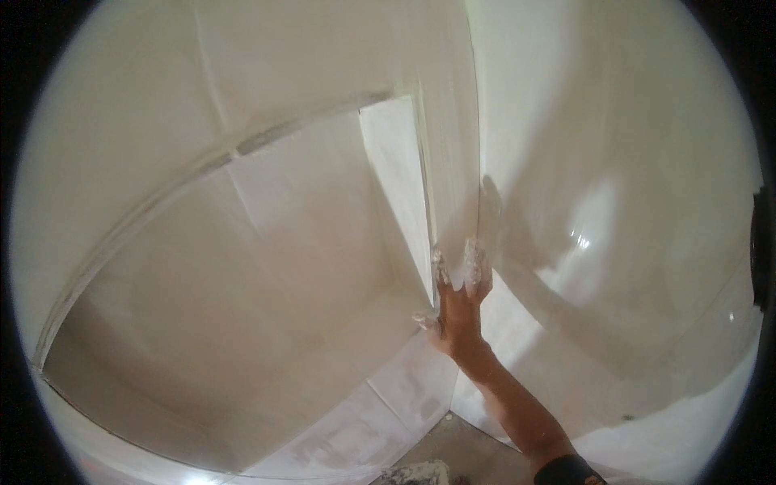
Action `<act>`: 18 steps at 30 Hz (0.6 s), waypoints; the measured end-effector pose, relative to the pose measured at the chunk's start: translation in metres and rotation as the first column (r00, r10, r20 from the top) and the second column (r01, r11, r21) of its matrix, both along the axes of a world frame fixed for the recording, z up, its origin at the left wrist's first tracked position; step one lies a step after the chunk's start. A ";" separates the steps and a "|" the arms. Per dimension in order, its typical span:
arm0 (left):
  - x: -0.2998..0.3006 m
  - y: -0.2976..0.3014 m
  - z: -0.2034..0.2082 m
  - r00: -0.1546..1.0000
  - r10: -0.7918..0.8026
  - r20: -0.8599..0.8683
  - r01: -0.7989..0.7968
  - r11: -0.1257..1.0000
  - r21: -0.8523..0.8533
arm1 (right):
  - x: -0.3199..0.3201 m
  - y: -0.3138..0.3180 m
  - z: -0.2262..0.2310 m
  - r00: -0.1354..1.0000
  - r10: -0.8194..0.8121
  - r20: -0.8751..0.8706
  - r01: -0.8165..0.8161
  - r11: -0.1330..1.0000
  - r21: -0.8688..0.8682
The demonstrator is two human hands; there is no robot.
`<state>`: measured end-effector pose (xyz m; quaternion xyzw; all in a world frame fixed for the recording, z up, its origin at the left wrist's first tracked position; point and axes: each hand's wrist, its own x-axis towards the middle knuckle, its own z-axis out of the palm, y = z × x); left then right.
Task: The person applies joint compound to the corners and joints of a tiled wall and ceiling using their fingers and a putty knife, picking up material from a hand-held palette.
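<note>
My right hand [463, 311] reaches up from the lower right, its forearm bare below a black sleeve [566, 470]. Its fingers are spread and coated in a whitish paste. They lie against the narrow wall strip [453, 174] between the recess and the inside corner, and the thumb is by the recess's lower right corner. I see no tool in this hand, though its palm is hidden. The recess [242, 307] is a wide opening in the pale, smooth wall, with a brightly lit inner side face [398, 170]. My left hand is out of view.
Another pale wall [647, 267] meets the strip at the corner on the right, with a glossy bright patch. Below lies a grey-brown floor [477, 449]. A whitish, crusted thing [416, 473] shows at the bottom edge. Something dark [760, 246] juts in at the right rim.
</note>
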<state>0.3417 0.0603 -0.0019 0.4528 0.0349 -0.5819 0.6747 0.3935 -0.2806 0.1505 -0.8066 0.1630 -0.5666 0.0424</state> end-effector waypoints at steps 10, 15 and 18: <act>0.016 0.046 -0.007 0.979 0.204 -0.022 -0.201 0.934 -0.296 | 0.015 0.039 0.161 0.991 -0.125 -0.055 0.123 0.991 -0.047; 0.005 0.037 -0.011 0.971 0.228 0.076 -0.173 0.881 -0.440 | 0.002 0.024 0.189 0.986 -0.168 -0.014 0.163 0.972 -0.171; -0.004 -0.002 0.070 0.989 0.125 -0.080 -0.141 0.962 -0.233 | -0.022 -0.002 0.170 0.989 -0.150 -0.009 0.144 0.965 -0.217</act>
